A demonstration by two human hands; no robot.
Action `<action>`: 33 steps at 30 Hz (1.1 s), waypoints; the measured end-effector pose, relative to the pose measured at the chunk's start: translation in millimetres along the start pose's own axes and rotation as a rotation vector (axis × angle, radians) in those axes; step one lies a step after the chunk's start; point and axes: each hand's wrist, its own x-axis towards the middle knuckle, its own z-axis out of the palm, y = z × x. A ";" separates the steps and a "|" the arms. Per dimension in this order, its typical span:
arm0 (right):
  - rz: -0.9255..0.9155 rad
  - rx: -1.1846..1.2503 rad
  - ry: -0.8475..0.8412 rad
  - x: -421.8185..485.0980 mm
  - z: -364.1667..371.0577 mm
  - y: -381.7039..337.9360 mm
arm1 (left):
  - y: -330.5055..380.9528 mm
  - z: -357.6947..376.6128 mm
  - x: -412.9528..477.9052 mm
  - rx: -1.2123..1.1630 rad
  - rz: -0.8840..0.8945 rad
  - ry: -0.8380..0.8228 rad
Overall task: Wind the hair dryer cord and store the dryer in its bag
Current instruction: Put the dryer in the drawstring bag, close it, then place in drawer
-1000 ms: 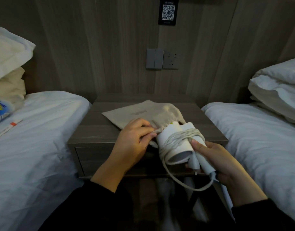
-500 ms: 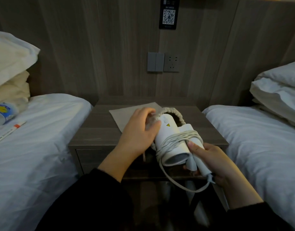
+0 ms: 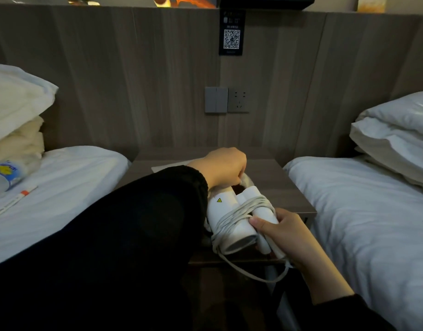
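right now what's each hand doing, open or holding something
left hand: grips the mouth of the bag
right hand: holds the cord-wrapped hair dryer

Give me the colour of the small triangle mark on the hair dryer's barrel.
Yellow triangle mark on the white hair dryer; head view.

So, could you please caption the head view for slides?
Left hand grips the bag; right hand holds the dryer, cord wound, at its mouth.
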 end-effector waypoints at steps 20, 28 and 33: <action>0.249 0.272 -0.019 18.9 5.4 10.7 | 0.0 26.6 -54.0 -0.260 0.110 0.323; 0.404 0.600 0.002 23.1 8.7 10.5 | -10.2 92.0 -104.5 -0.887 -0.421 0.429; 0.399 0.731 0.029 21.7 14.5 10.9 | -5.1 97.6 -93.4 -0.921 -0.389 0.491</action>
